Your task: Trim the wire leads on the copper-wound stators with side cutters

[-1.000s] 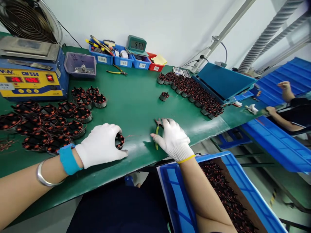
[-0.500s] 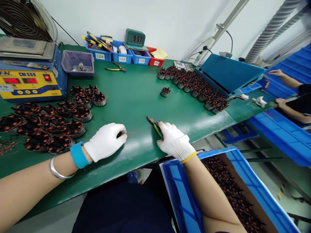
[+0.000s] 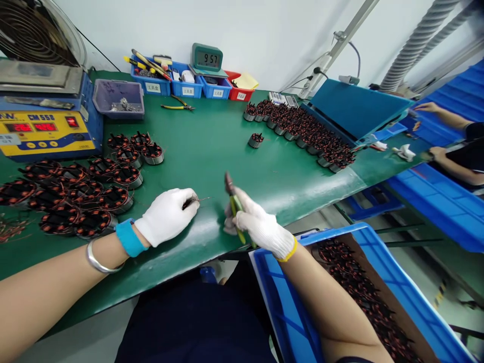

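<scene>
My left hand (image 3: 166,216), in a white glove, is closed on the bench around a motor stator (image 3: 188,202); most of it is hidden by the fingers. A thin copper wire end (image 3: 206,198) sticks out from it to the right. Wire cutters (image 3: 236,205) with green handles are gripped in my gloved right hand (image 3: 260,228), raised a little above the bench, jaws pointing up and away. A gap separates the cutters from the wire. Several wound stators (image 3: 100,194) stand left of my left hand. A single stator (image 3: 256,140) stands farther back.
Rows of stators (image 3: 298,128) fill the back right. A soldering-pot-like blue and yellow machine (image 3: 45,133) stands left, beside a grey bin (image 3: 118,112). Another pair of pliers (image 3: 177,107) lies behind. A blue crate (image 3: 368,237) of stators is at my right; a co-worker's arms (image 3: 454,171) are beyond.
My right hand has picked the cutters up off the bench, turned them more upright and moved slightly left. My left hand has stayed nearly in place.
</scene>
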### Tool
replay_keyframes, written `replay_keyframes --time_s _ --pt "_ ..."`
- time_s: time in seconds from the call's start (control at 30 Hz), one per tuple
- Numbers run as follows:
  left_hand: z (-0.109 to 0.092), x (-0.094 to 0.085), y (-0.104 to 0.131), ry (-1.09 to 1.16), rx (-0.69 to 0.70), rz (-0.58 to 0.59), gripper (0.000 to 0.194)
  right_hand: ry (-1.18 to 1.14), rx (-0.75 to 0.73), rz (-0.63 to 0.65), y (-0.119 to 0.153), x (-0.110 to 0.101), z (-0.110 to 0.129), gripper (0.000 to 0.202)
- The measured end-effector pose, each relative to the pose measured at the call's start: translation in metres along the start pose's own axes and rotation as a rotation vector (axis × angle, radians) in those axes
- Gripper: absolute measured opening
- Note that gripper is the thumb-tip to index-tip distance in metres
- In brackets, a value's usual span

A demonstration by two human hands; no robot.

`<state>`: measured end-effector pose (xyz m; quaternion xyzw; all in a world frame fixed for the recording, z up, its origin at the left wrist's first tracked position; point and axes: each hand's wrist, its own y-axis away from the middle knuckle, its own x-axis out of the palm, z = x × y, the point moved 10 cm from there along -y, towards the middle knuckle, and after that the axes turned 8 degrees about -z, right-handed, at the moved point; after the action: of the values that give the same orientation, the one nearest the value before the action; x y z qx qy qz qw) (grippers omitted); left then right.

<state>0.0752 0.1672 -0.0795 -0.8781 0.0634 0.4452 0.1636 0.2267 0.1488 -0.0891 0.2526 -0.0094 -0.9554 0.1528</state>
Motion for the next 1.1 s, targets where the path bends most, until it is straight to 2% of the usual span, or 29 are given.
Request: replay_keyframes --time_s 0.07,0.1,0.17,0.43,0.7,0.8,0.87,0.93,1.0,1.1 --pt "0.001 0.001 -0.001 -0.007 -0.011 -0.004 0.021 -0.326 0.195 0.257 0.017 0.031 -0.001 0.079" --pt "0.001 0.001 -0.001 -0.008 -0.017 -0.006 0.021 -0.428 0.277 0.344 0.025 0.042 -0.002 0.079" --pt "0.002 0.001 -0.002 -0.007 -0.027 -0.009 0.021 -0.505 0.346 0.420 0.033 0.051 -0.003 0.077" --pt "0.004 0.003 -0.001 -0.024 -0.034 -0.012 0.018 -0.352 0.321 0.386 0.024 0.049 -0.006 0.067" --pt "0.001 0.001 -0.001 -0.022 -0.010 -0.001 0.017 -0.361 0.346 0.371 0.019 0.054 -0.003 0.045" --pt "0.001 0.002 0.000 -0.008 -0.024 0.004 0.019 -0.202 0.289 0.367 0.017 0.047 -0.002 0.043" --pt "0.001 0.001 0.000 0.036 -0.058 0.020 0.020 -0.001 0.220 0.353 0.015 0.040 -0.001 0.048" --pt "0.000 -0.008 0.001 0.076 -0.105 0.012 0.023 0.258 0.115 0.282 0.010 0.031 0.002 0.054" --pt "-0.001 -0.030 0.000 0.020 -0.108 -0.055 0.030 0.564 -0.011 0.143 0.003 0.019 0.009 0.059" --pt "0.004 -0.076 0.000 -0.314 -0.050 -0.153 0.041 0.928 -0.144 -0.077 -0.007 0.009 0.025 0.062"
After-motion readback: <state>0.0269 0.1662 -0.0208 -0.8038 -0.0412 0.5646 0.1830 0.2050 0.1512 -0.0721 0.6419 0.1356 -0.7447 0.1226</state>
